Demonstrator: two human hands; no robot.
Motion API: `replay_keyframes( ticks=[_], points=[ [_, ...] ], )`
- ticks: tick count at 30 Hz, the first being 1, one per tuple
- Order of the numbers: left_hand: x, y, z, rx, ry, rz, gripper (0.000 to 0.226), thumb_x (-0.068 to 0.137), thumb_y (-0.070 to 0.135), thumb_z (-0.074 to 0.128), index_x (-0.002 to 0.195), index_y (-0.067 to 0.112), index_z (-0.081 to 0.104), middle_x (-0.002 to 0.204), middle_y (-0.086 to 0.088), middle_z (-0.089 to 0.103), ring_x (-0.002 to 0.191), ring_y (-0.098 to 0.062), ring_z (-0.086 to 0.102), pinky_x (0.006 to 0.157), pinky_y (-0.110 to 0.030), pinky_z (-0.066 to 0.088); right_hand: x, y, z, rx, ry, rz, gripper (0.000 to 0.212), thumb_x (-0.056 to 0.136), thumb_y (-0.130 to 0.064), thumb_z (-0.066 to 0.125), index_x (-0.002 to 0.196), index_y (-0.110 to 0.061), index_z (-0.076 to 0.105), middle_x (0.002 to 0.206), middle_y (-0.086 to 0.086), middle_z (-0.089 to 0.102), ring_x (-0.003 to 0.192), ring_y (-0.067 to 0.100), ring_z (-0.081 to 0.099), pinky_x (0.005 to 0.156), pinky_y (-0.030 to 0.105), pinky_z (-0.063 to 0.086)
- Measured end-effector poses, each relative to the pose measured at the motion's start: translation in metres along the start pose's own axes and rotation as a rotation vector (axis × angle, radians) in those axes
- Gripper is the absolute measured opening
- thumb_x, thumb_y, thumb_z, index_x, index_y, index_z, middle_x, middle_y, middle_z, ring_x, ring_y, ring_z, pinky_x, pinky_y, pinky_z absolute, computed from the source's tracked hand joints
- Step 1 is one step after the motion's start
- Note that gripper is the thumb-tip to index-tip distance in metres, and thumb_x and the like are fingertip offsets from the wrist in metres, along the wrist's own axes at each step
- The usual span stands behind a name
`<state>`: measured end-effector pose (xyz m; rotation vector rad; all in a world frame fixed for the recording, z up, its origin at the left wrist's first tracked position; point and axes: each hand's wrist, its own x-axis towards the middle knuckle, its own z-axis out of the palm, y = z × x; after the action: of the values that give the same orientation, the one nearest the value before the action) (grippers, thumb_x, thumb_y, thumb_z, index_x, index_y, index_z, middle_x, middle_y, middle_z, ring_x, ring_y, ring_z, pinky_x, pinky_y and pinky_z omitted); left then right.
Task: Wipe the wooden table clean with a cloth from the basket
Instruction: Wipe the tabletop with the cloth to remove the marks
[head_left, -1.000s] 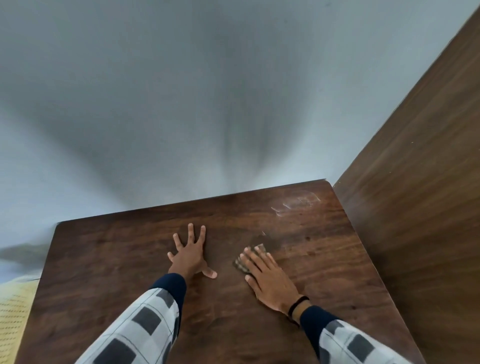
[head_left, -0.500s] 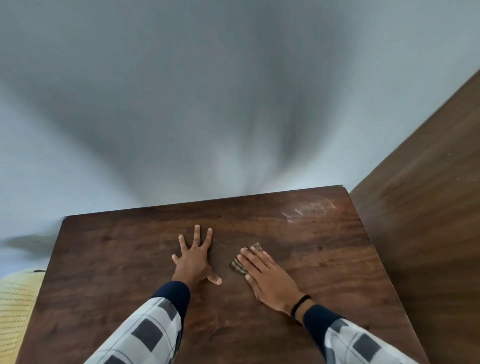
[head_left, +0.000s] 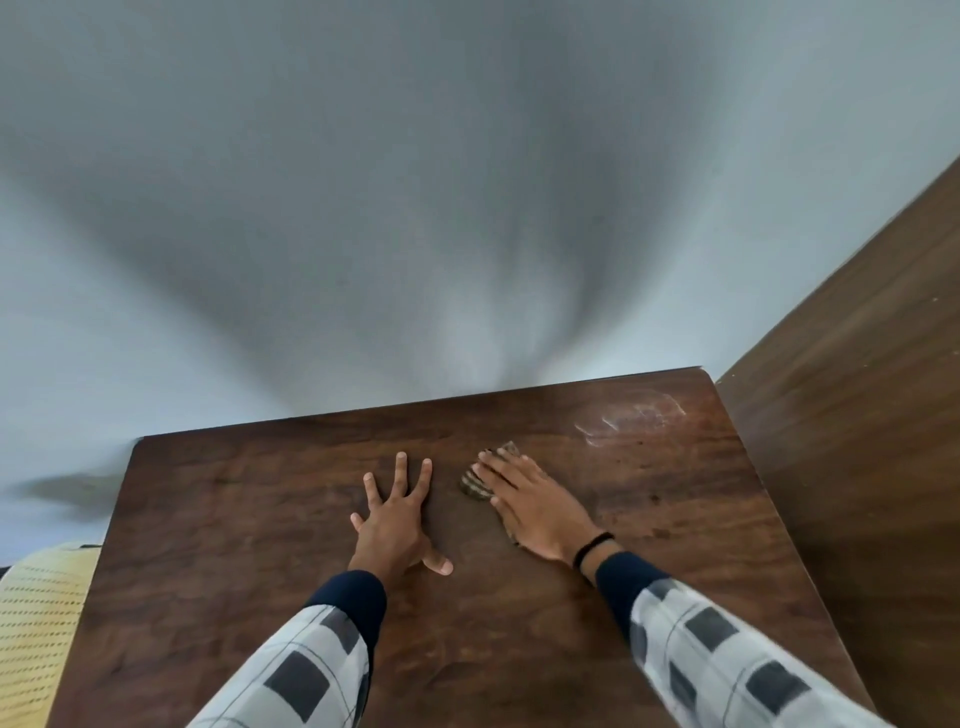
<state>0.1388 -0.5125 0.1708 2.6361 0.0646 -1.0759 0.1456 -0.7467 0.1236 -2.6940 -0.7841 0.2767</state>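
Looking down on a dark wooden desk (head_left: 260, 545) set against a pale grey wall. Left hand (head_left: 395, 525) flat on the wood near the middle, fingers spread and straight, holding nothing. Just beside it, right hand (head_left: 530, 504) pressing down with straight fingers on a small striped brown cloth (head_left: 475, 486), mostly hidden under the palm. Black band (head_left: 592, 548) on the right wrist. Whitish smear (head_left: 631, 418) near the far right corner, apart from the cloth. Tall wooden panel (head_left: 857, 415) along the right edge; pale yellow perforated object (head_left: 36, 623) at lower left.
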Motion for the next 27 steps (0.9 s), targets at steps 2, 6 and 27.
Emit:
replay_keyframes(
  ticks=[2, 6, 27],
  points=[
    [0.000, 0.001, 0.000, -0.004, 0.006, 0.000, 0.151, 0.054, 0.044, 0.095, 0.152, 0.045, -0.021, 0.155, 0.012, -0.041, 0.144, -0.043, -0.029, 0.108, -0.076, 0.008, 0.016, 0.031, -0.013, -0.062, -0.030, -0.019, 0.055, 0.110, -0.030, 0.029, 0.162, -0.025, 0.012, 0.168, -0.007, 0.004, 0.154, 0.015, -0.003, 0.124, 0.037, -0.006],
    [-0.001, 0.001, 0.001, 0.001, 0.012, -0.006, 0.152, 0.053, 0.044, 0.095, 0.151, 0.046, -0.021, 0.154, 0.013, -0.041, 0.144, -0.043, -0.029, 0.108, -0.076, 0.009, 0.045, 0.049, -0.025, 0.059, 0.137, 0.376, 0.051, 0.109, -0.026, 0.031, 0.159, -0.019, 0.025, 0.167, 0.000, 0.021, 0.155, 0.022, 0.010, 0.127, 0.041, 0.004],
    [-0.001, 0.001, 0.001, -0.011, 0.014, -0.001, 0.151, 0.054, 0.042, 0.095, 0.151, 0.046, -0.021, 0.154, 0.014, -0.041, 0.144, -0.041, -0.029, 0.108, -0.077, 0.009, -0.008, 0.006, -0.006, 0.014, -0.040, -0.076, 0.056, 0.109, -0.028, 0.033, 0.161, -0.026, 0.015, 0.167, -0.010, 0.004, 0.154, 0.012, -0.007, 0.122, 0.031, -0.012]
  ],
)
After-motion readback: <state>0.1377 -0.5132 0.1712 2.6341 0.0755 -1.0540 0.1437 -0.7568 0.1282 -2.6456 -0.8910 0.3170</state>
